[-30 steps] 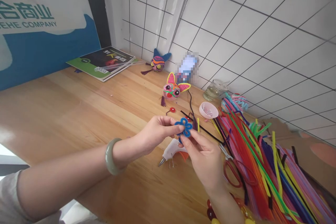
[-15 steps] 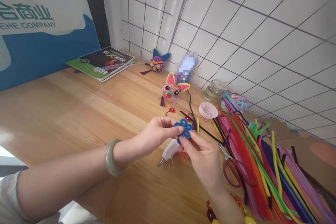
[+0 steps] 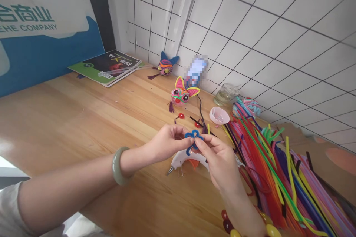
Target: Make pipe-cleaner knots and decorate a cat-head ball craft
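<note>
One blue flower (image 3: 191,133), pinched — left hand (image 3: 168,143), right hand (image 3: 221,161)

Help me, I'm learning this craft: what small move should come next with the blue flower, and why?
Perhaps use the right hand to fold the blue tail up behind the blue flower: the tail seems to jut out below the loops, and the left hand also pinches near the centre, so it could likely keep the loops steady.

Wooden table (image 3: 111,129) with magazine (image 3: 98,65), pink bowl (image 3: 225,119), glue gun (image 3: 179,159).
</note>
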`<action>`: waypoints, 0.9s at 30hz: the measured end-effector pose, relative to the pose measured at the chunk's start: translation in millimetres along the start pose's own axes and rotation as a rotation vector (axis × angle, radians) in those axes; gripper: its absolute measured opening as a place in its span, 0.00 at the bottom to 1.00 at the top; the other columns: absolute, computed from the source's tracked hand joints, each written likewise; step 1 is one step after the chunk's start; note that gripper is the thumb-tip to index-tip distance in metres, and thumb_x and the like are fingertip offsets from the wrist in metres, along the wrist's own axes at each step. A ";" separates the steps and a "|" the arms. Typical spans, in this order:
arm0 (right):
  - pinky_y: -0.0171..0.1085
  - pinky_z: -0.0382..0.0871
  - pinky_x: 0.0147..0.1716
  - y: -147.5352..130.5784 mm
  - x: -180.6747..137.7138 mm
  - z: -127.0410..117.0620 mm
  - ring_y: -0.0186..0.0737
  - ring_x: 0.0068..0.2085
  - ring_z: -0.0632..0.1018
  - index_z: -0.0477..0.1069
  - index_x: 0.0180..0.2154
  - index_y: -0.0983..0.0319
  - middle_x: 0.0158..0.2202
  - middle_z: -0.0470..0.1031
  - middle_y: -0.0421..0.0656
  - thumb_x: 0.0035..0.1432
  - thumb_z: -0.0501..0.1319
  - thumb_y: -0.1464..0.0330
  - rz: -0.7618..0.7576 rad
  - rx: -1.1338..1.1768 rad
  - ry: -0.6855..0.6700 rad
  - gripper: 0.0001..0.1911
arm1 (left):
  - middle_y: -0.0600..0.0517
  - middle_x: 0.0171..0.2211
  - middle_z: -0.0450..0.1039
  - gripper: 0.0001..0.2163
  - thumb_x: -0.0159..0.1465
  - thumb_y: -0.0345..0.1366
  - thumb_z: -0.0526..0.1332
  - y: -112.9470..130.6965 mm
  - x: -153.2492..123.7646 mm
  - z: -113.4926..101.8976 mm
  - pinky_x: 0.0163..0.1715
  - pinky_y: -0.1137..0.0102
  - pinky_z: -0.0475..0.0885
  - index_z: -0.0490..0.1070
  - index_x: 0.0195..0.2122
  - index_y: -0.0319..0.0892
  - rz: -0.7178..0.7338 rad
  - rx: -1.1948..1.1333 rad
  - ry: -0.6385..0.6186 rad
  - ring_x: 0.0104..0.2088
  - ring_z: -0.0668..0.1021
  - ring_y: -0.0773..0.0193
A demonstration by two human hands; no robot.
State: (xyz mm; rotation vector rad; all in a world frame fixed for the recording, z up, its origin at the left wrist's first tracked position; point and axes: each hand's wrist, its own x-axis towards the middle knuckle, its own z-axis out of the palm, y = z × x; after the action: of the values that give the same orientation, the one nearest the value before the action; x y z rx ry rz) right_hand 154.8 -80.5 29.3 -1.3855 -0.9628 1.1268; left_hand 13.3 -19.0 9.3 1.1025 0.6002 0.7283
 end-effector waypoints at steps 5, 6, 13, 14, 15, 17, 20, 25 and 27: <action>0.32 0.72 0.27 0.4 3.2 1.0 0.31 0.26 0.74 0.76 0.31 0.63 0.29 0.77 0.42 0.46 0.69 0.60 0.052 0.061 -0.021 0.13 | 0.51 0.27 0.75 0.10 0.53 0.39 0.68 1.8 1.3 -4.9 0.34 0.72 0.68 0.74 0.29 0.36 -0.064 -0.045 -0.082 0.29 0.74 0.67; 0.31 0.70 0.27 0.1 4.1 0.3 0.30 0.25 0.73 0.76 0.30 0.63 0.28 0.77 0.41 0.46 0.69 0.60 0.060 0.065 -0.021 0.13 | 0.51 0.28 0.75 0.10 0.54 0.39 0.67 2.6 1.7 -6.2 0.34 0.72 0.68 0.75 0.30 0.36 -0.085 -0.080 -0.107 0.29 0.74 0.67; 0.31 0.66 0.25 1.5 7.4 -1.5 0.29 0.24 0.69 0.76 0.30 0.63 0.27 0.75 0.40 0.45 0.69 0.59 0.052 0.078 -0.002 0.14 | 0.45 0.30 0.75 0.17 0.58 0.48 0.62 3.8 3.4 -10.7 0.32 0.71 0.68 0.76 0.31 0.35 -0.155 -0.275 -0.141 0.33 0.75 0.63; 0.31 0.66 0.26 2.0 7.3 -0.9 0.29 0.24 0.69 0.76 0.30 0.63 0.27 0.74 0.40 0.45 0.69 0.60 0.047 0.078 0.001 0.14 | 0.46 0.30 0.75 0.17 0.58 0.48 0.62 3.2 3.5 -11.0 0.32 0.71 0.68 0.76 0.31 0.36 -0.153 -0.266 -0.149 0.33 0.75 0.64; 0.31 0.67 0.26 2.6 7.1 -0.2 0.29 0.24 0.70 0.76 0.30 0.63 0.27 0.74 0.39 0.45 0.69 0.60 0.045 0.077 0.004 0.13 | 0.46 0.31 0.76 0.16 0.58 0.46 0.63 2.3 3.5 -11.3 0.33 0.71 0.68 0.76 0.31 0.36 -0.149 -0.250 -0.158 0.32 0.75 0.64; 0.30 0.67 0.26 3.7 6.3 1.4 0.29 0.24 0.70 0.76 0.30 0.63 0.26 0.74 0.39 0.46 0.69 0.60 0.052 0.073 0.001 0.13 | 0.47 0.30 0.76 0.12 0.56 0.43 0.66 0.0 3.7 -11.7 0.34 0.73 0.68 0.77 0.31 0.36 -0.143 -0.198 -0.163 0.32 0.75 0.67; 0.31 0.68 0.25 4.7 4.9 3.8 0.29 0.24 0.70 0.75 0.29 0.63 0.25 0.73 0.39 0.46 0.68 0.60 0.062 0.067 0.001 0.13 | 0.50 0.27 0.76 0.10 0.53 0.39 0.68 -4.5 4.8 -11.8 0.34 0.73 0.68 0.76 0.29 0.37 -0.129 -0.118 -0.108 0.29 0.75 0.68; 0.34 0.69 0.28 1.8 5.2 2.3 0.32 0.26 0.72 0.74 0.33 0.63 0.29 0.75 0.42 0.47 0.67 0.58 0.075 0.046 -0.040 0.16 | 0.51 0.25 0.76 0.10 0.52 0.39 0.69 -8.5 7.6 -11.7 0.33 0.72 0.68 0.75 0.27 0.37 -0.086 -0.079 -0.045 0.27 0.74 0.69; 0.36 0.69 0.30 -0.7 7.2 -2.5 0.34 0.29 0.74 0.73 0.34 0.62 0.33 0.76 0.42 0.47 0.67 0.60 0.044 0.071 -0.005 0.14 | 0.51 0.25 0.76 0.10 0.51 0.39 0.69 -7.5 8.6 -12.1 0.33 0.73 0.68 0.75 0.26 0.37 -0.076 -0.103 -0.018 0.27 0.74 0.69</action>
State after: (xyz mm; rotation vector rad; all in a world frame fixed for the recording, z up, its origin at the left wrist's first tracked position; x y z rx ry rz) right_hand 158.9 -74.0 29.1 -1.3527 -0.8914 1.1873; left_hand 11.3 -7.4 -2.5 0.9856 0.5794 0.6757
